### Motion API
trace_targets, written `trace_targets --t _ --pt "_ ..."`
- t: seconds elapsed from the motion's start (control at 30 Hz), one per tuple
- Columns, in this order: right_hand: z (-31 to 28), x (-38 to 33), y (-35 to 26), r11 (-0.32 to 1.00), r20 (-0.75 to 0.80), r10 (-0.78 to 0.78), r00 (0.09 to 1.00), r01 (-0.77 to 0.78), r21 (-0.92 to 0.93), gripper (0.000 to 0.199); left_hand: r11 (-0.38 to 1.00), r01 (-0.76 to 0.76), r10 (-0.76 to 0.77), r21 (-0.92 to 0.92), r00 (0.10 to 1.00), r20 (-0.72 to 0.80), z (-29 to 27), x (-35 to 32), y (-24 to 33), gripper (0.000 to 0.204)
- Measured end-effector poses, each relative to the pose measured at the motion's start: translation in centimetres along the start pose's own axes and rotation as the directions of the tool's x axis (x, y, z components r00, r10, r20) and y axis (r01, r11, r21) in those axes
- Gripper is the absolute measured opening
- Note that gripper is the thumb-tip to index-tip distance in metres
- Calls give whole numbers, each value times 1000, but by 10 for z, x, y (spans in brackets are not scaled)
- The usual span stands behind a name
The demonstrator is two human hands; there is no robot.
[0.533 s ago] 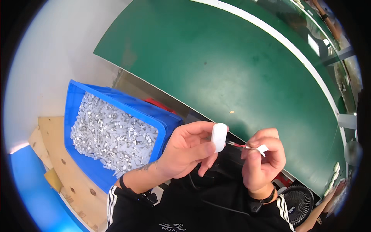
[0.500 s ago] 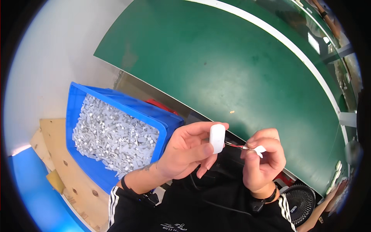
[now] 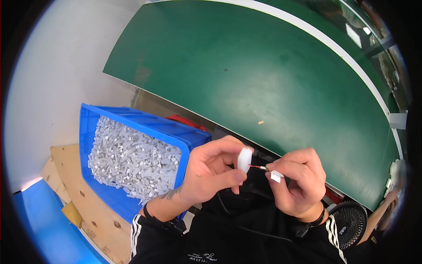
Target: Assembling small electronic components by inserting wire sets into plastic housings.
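Observation:
My left hand [image 3: 215,169] is closed on a white oval plastic casing [image 3: 244,159], held between thumb and fingers and tilted nearly edge-on. Thin red wires [image 3: 256,166] come out of its right side. They run to a small metal-ended piece with a white tab [image 3: 276,176], which my right hand [image 3: 299,178] pinches between thumb and forefinger. Both hands are in front of my body, near the table's close edge. A large blue bin [image 3: 145,127] stands left of my left hand, holding a heap of small white and metal pieces [image 3: 132,154].
The green table [image 3: 211,66] spreads ahead, with a tiny tan piece [image 3: 260,122] lying on it. A black fan [image 3: 348,225] stands at the lower right, near another person's arm [image 3: 379,210]. Plywood [image 3: 101,220] lies under the bin. Something red [image 3: 187,121] shows behind it.
The white casing has turned from showing its broad face to more edge-on. My right hand has come slightly nearer to it, and the white tab now points downward. The view has shifted slightly.

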State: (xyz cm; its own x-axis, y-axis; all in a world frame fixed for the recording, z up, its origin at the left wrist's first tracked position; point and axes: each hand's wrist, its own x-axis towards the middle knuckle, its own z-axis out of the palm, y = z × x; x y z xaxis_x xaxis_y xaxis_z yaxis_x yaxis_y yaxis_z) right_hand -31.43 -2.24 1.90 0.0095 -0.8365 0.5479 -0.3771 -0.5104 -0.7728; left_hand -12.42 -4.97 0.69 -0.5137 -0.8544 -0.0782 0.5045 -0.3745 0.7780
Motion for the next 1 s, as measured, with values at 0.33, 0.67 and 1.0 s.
trace_targets --t 0.33,0.67,1.0 --pt "3 -1 2 981 67 165 984 -171 89 27 901 -84 94 425 996 -2 0 1 6 35" --pt "-1 -1 1 993 145 100 984 -108 45 29 899 40 -33 436 999 -23 -1 1 17 29" --pt "-3 -8 -2 987 160 137 978 -148 59 28 844 -20 11 537 1000 20 2 3 12 33"
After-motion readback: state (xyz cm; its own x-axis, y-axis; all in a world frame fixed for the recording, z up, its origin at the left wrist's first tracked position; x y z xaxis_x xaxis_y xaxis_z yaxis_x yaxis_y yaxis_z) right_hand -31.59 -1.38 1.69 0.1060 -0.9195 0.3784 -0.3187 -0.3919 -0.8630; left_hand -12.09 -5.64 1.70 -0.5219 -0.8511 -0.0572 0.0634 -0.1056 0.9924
